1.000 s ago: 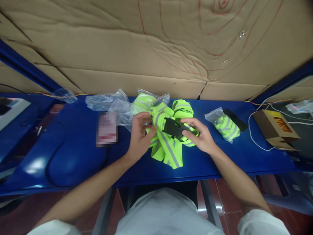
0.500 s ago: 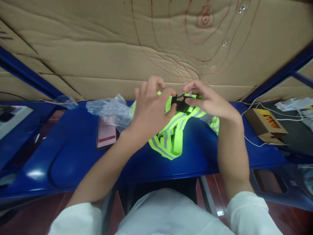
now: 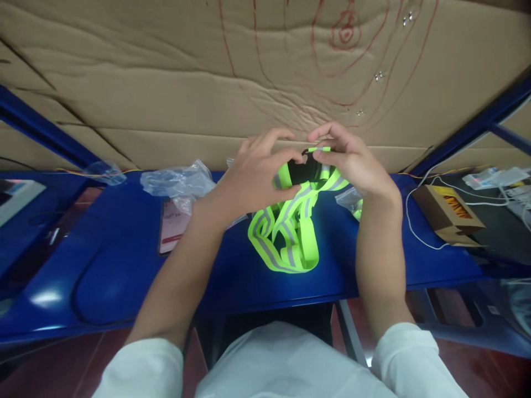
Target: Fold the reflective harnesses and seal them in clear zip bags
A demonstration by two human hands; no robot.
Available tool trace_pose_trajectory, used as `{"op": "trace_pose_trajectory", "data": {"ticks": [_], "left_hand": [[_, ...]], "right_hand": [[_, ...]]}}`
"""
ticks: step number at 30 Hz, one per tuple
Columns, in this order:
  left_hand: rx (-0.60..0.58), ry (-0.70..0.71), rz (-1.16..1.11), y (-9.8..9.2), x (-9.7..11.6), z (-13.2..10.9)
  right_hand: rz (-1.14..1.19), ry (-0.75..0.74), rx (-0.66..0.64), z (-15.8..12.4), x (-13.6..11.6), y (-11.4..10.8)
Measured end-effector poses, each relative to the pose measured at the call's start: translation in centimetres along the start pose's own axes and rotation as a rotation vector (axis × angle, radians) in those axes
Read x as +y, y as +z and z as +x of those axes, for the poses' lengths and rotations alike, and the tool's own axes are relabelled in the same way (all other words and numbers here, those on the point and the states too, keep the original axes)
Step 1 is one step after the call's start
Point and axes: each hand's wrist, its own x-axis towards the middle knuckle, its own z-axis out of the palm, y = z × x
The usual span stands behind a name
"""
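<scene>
A neon-yellow reflective harness (image 3: 309,243), made of straps with grey stripes, hangs in loops over the blue table. My left hand (image 3: 257,171) is curled around the left side of its black section (image 3: 302,172), index finger above and thumb below. On the other side my right hand (image 3: 348,157) pinches a yellow strap and a small black fitting between thumb and fingers, with its index finger raised. The fitting's details are too small to make out. The lower loops dangle between my forearms.
Clear plastic bags (image 3: 178,182) lie at the left beside a phone (image 3: 168,226), partly behind my left forearm. Another small bag (image 3: 348,200) is by my right wrist. A brown box (image 3: 446,215) and white cables stand right. Cardboard (image 3: 166,99) rises behind the blue table (image 3: 124,249).
My left hand has settled from a blurred motion around the black section. The harness and right hand are slightly higher in view, and the strap loops hang more openly.
</scene>
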Motion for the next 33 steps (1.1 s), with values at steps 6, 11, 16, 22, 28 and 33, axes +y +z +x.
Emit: {"op": "trace_pose_trajectory", "data": {"ticks": [6,11,16,22,28,33], "left_hand": [[0.115,-0.040,-0.184,1.3,-0.5,0.3],[0.139,-0.093,-0.233,2.5,-1.3,0.7],[0.121,-0.081,-0.291,2.6,-2.0,0.9],[0.054,-0.097,-0.425,2.4,-2.3,0.9],[-0.010,-0.134,-0.481,1.6,-2.5,0.8],[-0.039,-0.128,-0.520,1.1,-2.8,0.6]], "right_hand": [[-0.148,-0.109,-0.063,-0.8,-1.4,-0.4],[-0.308,-0.212,-0.170,-1.3,-2.0,-0.4],[-0.387,-0.233,-0.094,-0.9,-0.6,0.3],[-0.410,-0.195,-0.139,-0.7,0.2,0.7],[-0.434,-0.235,-0.067,-0.6,-1.0,0.9],[-0.460,-0.254,0.006,-0.4,-1.6,0.5]]}}
